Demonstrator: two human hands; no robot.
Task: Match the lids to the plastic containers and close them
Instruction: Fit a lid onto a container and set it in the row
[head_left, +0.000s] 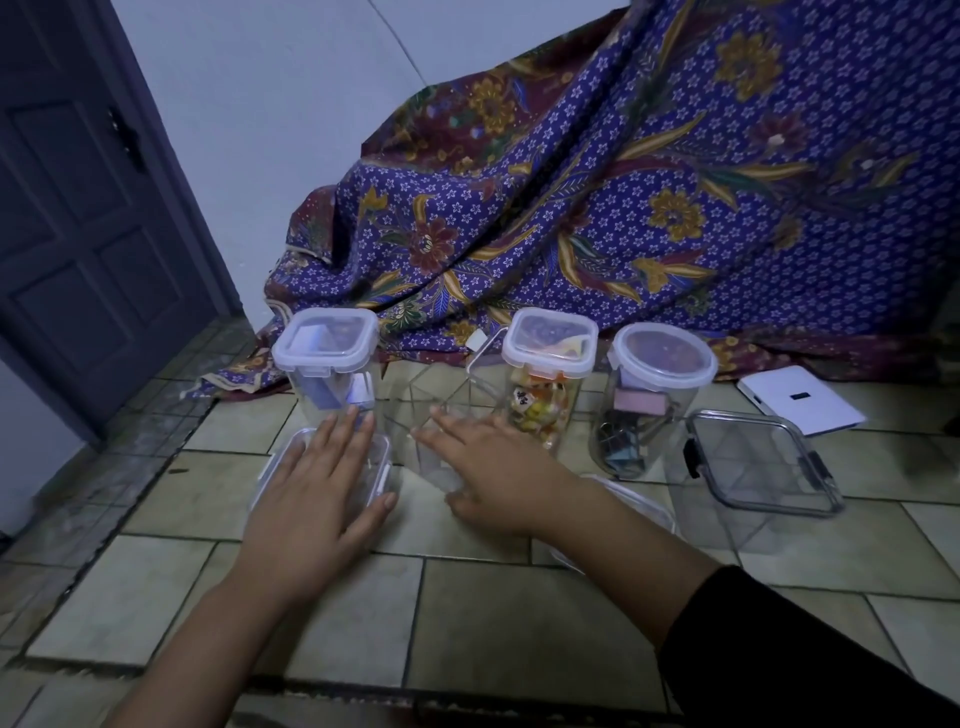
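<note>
Person on the tiled floor (493, 613), both arms reaching forward. Left hand (322, 483) lay flat and spread wide, palm down, on the lid of a low box (382, 457) with white clips, pressing on it and gripping nothing. Right hand (498, 478), black sleeve (805, 665) on that arm, lay just beside it with the fingers stretched nearly straight along an open clear tub (405, 410); I could not tell whether the thumb gripped the tub, or whether the tub stood upright or leaned (its walls were hard to read against the tiles). Behind the hands stood a row of three closed jars. A tall square jar (332, 384) was at the left, behind the low box. A square jar (540, 415) of small coloured pieces was in the middle, behind the tub. A round jar (634, 431) of clips and oddments was to its right. Each wore a white-rimmed lid. Further right sat a clear box (727, 519) with a clear lid (763, 457) with black clasps lying on top; latched or not, I could not tell. A white rim (660, 506) showed past the right forearm, too hidden to name. A flat white case (800, 408) lay near the round jar. A purple flowered cloth (649, 182) was draped over something behind the row, and a dark door (78, 234) stood at the left.
</note>
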